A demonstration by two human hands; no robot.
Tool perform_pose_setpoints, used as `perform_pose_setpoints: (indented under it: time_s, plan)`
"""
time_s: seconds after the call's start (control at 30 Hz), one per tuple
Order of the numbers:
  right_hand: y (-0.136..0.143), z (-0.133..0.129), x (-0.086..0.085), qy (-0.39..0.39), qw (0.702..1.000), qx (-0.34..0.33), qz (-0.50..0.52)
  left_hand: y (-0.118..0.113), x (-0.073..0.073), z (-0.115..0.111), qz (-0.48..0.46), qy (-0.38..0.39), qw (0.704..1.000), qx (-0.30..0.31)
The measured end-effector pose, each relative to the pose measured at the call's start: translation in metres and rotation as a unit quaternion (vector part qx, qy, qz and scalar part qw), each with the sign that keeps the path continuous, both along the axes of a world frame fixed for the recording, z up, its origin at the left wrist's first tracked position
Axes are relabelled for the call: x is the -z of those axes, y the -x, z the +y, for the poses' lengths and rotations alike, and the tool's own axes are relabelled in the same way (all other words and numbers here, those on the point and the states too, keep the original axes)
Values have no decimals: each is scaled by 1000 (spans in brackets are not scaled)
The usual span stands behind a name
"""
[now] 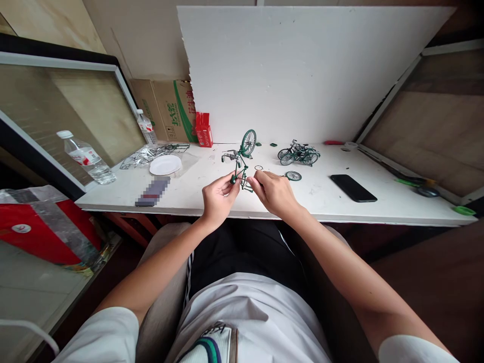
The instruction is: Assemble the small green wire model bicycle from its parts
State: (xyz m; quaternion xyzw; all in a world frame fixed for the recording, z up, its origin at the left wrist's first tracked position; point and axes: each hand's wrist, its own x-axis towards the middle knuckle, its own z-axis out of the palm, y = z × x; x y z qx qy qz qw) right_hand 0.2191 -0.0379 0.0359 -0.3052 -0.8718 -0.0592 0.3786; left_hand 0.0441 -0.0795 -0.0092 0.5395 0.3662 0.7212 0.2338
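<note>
White table [313, 204] | left hand [220, 200] pinching model bicycle [239, 157] | right hand [278, 192] palm-down, curled

One left hand [222, 196], one right hand [275, 192] and one bike [239, 157] were counted at one table [319, 195]. More bikes [298, 154] formed one cluster, overlapping too closely to be numbered. The wheel [293, 175], the ring [258, 168], the plate [165, 165] and the phone [353, 188] numbered one each. Bottles [87, 157] numbered two, as did boxes [162, 111], while the red bag [40, 227] made one.
</note>
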Motion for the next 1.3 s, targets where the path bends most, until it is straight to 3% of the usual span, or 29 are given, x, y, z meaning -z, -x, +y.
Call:
perform_pose_setpoints:
  time_s: [0.17, 0.3, 0.53, 0.83, 1.07, 1.17, 1.3]
  plan:
    - [-1, -3, 0, 42, 998, -53, 16, 3, -4, 0, 0, 2, 1000, -8]
    - [-2, -4, -3, 32, 996, -79, 11, 6, -7, 0, 6, -9, 1000, -12]
    - [-1, -8, -8, 3, 999, -54, -3, 8, -8, 1, 8, -12, 1000, -24]
    - [9, -3, 6, 33, 999, 11, 7, 7, -1, 3, 36, -20, 998, -45]
    - [8, -5, 6, 81, 995, -46, 46, 11, -3, 5, 48, -23, 997, -56]
    - [6, -3, 7, 66, 994, -79, 47, 13, -4, 5, 56, -29, 996, -62]
    - [6, -1, 6, 17, 996, -68, 51, 14, -4, 4, 68, -44, 994, -72]
